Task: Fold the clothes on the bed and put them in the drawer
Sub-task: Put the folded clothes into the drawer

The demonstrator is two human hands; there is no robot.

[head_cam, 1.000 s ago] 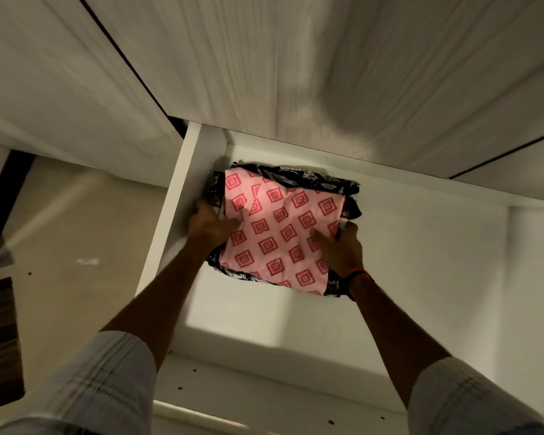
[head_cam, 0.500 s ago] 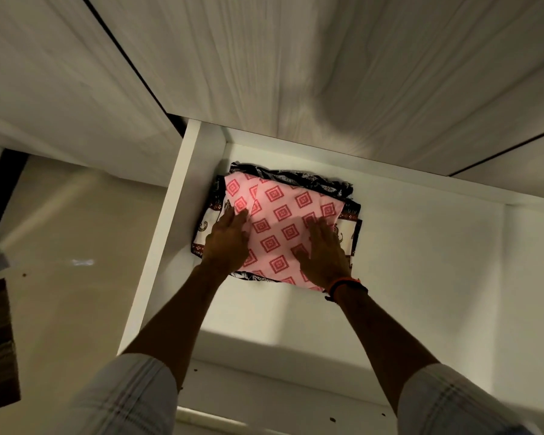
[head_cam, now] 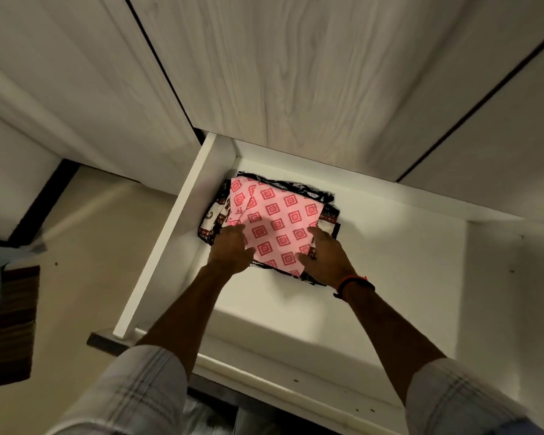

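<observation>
A folded pink cloth with red square patterns (head_cam: 275, 218) lies on top of a folded black patterned garment (head_cam: 322, 202) in the back left corner of the open white drawer (head_cam: 170, 243). My left hand (head_cam: 230, 251) rests on the near left edge of the stack, fingers relaxed. My right hand (head_cam: 325, 254), with an orange and black wristband, lies flat at the stack's near right edge, fingers straight along the cloth.
Pale wood-grain cabinet fronts (head_cam: 296, 73) rise above the drawer. The drawer's right part (head_cam: 405, 271) holds no clothes. A beige floor (head_cam: 85, 252) lies to the left, with a dark striped object (head_cam: 7, 324) at the left edge.
Both hands have slid back from the top of the pink cloth to its near edges. The stack now sits closer to the drawer's back left corner.
</observation>
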